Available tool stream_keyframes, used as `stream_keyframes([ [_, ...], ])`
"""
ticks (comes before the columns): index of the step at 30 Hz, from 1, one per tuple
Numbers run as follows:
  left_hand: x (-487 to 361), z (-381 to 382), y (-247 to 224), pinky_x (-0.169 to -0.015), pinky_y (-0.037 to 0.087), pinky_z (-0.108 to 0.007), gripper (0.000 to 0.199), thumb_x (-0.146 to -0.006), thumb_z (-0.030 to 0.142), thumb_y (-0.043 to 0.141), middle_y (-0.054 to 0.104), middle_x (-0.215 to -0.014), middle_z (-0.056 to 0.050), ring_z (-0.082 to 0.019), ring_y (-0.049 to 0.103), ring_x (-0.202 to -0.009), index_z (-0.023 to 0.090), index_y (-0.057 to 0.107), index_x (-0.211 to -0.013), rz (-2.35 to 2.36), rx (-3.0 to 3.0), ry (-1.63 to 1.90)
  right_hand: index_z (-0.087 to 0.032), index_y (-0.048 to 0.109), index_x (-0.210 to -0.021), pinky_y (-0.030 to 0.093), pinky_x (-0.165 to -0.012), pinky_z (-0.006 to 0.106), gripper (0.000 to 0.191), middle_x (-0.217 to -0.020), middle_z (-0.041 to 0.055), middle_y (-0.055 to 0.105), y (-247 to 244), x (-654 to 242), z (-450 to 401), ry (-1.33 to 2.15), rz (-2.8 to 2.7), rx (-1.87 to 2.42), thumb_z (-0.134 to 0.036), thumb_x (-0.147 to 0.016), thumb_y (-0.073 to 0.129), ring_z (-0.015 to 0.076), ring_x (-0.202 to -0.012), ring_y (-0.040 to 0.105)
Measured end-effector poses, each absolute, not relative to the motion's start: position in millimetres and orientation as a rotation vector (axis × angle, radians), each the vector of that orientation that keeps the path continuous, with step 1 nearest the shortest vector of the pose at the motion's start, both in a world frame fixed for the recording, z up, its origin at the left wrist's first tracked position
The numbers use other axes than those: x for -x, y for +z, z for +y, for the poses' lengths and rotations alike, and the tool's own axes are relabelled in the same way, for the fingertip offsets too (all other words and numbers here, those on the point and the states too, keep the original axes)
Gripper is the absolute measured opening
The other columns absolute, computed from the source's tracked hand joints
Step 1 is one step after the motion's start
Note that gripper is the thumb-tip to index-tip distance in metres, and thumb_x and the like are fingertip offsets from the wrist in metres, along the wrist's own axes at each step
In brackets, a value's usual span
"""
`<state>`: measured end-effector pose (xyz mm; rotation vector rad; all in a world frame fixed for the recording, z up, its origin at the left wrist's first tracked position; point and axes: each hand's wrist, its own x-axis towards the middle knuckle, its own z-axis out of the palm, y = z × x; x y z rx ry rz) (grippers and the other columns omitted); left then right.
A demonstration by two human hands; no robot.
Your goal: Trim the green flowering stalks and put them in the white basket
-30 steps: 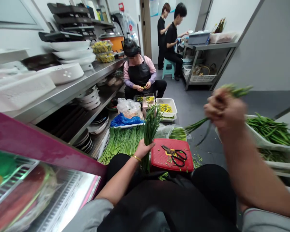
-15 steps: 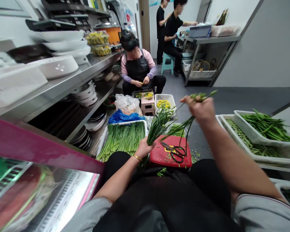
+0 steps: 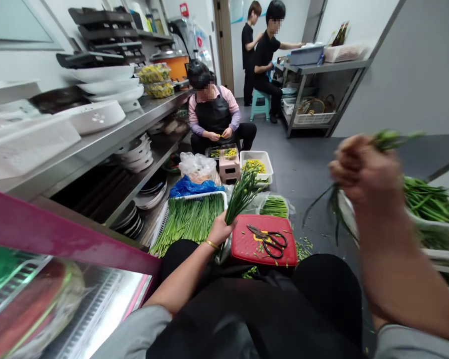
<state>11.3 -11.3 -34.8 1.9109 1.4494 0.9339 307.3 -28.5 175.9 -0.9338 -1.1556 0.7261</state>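
My left hand [image 3: 222,230], with a gold bangle at the wrist, is closed around an upright-leaning bunch of flowering chives [image 3: 245,193]. Out to the right, raised and slightly blurred, my right hand [image 3: 370,167] makes a fist around a few more flowering chives [image 3: 389,139]; their budded ends stick out on the right and thin stems dangle below. Between my knees stands a red box [image 3: 243,252]. Black-handled scissors [image 3: 272,242] lie on it among small green scraps. Left of it, a white basket [image 3: 161,224] holds long green stems [image 3: 196,214] laid side by side.
Ahead, a seated co-worker [image 3: 215,109] handles yellow flowers beside a white basket [image 3: 271,172]. Two other people are at a steel table [image 3: 303,70] behind. Steel shelves with dishes [image 3: 105,107] run along the left. Green beans [image 3: 430,199] fill a basket at right.
My right hand has swung right, away from the bunch, drawing its chives clear of those in my left hand. The left hand stays nearly in place.
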Motion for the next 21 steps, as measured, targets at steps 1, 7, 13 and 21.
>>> stream_keyframes([
  [1,-13.3,-12.8,-32.1,-0.062,0.040,-0.023,0.004,-0.075,0.019,0.059,0.061,-0.070,-0.001,-0.013,0.054,-0.065,0.016,0.059,-0.078,1.478,-1.948,0.898,-0.023,0.054,-0.064,0.013,-0.035,0.024,0.038,-0.043,-0.0096,0.026,165.5,-293.4,-21.8,0.786,-1.167,0.981,-0.055,-0.062,0.075,0.0053,-0.036,0.020],
  [7,-22.4,-23.2,-18.8,-0.062,0.038,-0.024,0.010,-0.081,0.025,0.056,0.066,-0.078,-0.004,-0.018,0.063,-0.074,0.020,0.060,-0.089,1.660,-2.143,0.621,-0.014,0.068,-0.068,0.047,-0.066,0.031,0.039,-0.069,0.0052,0.067,120.5,-246.1,16.2,0.821,-1.434,1.136,-0.049,-0.053,0.076,0.0168,-0.067,0.059],
  [13,-24.4,-30.3,-17.1,-0.063,0.037,-0.026,0.013,-0.082,0.021,0.054,0.069,-0.082,-0.005,-0.021,0.066,-0.080,0.021,0.059,-0.094,1.757,-2.253,0.376,-0.014,0.068,-0.067,0.051,-0.073,0.033,0.043,-0.072,0.0076,0.068,107.5,-242.7,23.0,0.880,-1.457,1.084,-0.052,-0.053,0.079,0.0190,-0.072,0.062],
  [21,-22.8,-31.9,-20.8,-0.063,0.038,-0.026,0.016,-0.084,0.023,0.053,0.071,-0.087,-0.005,-0.022,0.067,-0.083,0.022,0.059,-0.098,1.766,-2.217,0.361,-0.014,0.066,-0.060,0.050,-0.064,0.032,0.044,-0.064,0.0049,0.065,104.8,-224.9,20.8,0.722,-1.438,1.194,-0.058,-0.059,0.074,0.0174,-0.064,0.059],
])
